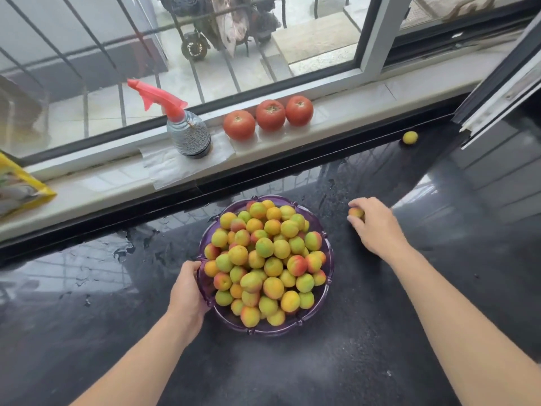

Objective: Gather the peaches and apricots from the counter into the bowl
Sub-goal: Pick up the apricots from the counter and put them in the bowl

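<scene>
Right hand grips an apricot; left hand clasps the heaped bowl rim.
Set it gently atop the pile; one fruit remains at the counter's far edge.

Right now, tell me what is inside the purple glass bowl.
The purple glass bowl holds a heaped pile of small yellow, green and red-blushed fruits, rising above its rim. The lower layers and the bowl's bottom are covered by the top fruits, so they cannot be seen.
</scene>
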